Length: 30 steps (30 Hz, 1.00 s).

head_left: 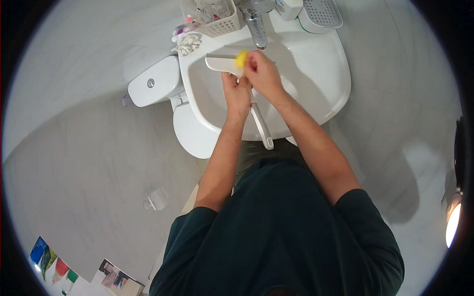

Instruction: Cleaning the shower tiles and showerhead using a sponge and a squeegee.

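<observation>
Over the white washbasin [326,77], my left hand [237,97] grips a white squeegee [224,63] just below its head. The squeegee's handle [261,124] slants down toward me and its end passes the basin's front rim. A small yellow sponge [241,58], slightly blurred, is pinched in my right hand [263,76] against the right part of the squeegee head. My hands are close together, and the right one covers part of the squeegee. The chrome faucet [256,31] stands just beyond them; whether water runs cannot be told.
A white basket [224,27] with toiletries stands at the basin's back left, beside a white flower-like ornament [188,44]. White containers [320,14] sit at the back right. The toilet [194,127] is to the left, and a lit lamp [453,225] is at far right.
</observation>
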Each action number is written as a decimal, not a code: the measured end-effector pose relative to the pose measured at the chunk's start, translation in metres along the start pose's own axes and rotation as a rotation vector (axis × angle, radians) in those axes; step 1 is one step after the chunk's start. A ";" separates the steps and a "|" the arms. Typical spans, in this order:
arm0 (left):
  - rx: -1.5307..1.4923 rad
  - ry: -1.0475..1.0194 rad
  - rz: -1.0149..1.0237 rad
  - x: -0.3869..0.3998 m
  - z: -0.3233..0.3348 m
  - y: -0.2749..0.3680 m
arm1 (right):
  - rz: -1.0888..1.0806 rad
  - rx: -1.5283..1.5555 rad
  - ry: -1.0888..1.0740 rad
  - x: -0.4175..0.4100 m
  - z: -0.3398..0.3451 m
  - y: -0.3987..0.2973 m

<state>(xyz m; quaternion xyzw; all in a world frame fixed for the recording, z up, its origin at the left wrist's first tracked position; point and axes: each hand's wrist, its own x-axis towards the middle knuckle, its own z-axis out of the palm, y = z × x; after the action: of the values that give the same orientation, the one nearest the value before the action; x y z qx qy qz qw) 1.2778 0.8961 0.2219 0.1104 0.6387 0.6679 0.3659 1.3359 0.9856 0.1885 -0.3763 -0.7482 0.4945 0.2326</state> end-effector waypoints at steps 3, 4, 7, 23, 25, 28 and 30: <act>-0.080 0.088 -0.062 0.000 -0.002 -0.001 | 0.144 -0.221 0.043 0.007 -0.017 0.023; -0.073 0.108 -0.073 0.001 -0.002 -0.002 | 0.240 -0.208 0.060 0.005 -0.020 0.031; -0.078 0.076 -0.167 0.003 0.002 -0.013 | 0.333 -0.143 0.110 -0.002 -0.013 0.041; 0.061 -0.130 -0.026 0.001 0.009 -0.019 | -0.290 0.024 -0.002 0.010 -0.010 -0.029; -0.014 -0.097 -0.018 -0.001 0.008 -0.019 | -0.226 -0.010 0.036 0.008 -0.010 -0.004; -0.118 -0.043 -0.101 -0.008 0.004 -0.017 | -0.057 -0.099 0.060 -0.006 -0.021 0.038; -0.158 -0.022 -0.145 -0.010 0.003 -0.014 | 0.038 -0.151 0.048 -0.008 -0.026 0.052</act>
<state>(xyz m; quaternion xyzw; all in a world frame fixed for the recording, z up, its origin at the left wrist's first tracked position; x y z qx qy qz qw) 1.2919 0.8908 0.2127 0.0416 0.5862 0.6867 0.4278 1.3767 1.0054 0.1513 -0.4183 -0.7703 0.4320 0.2121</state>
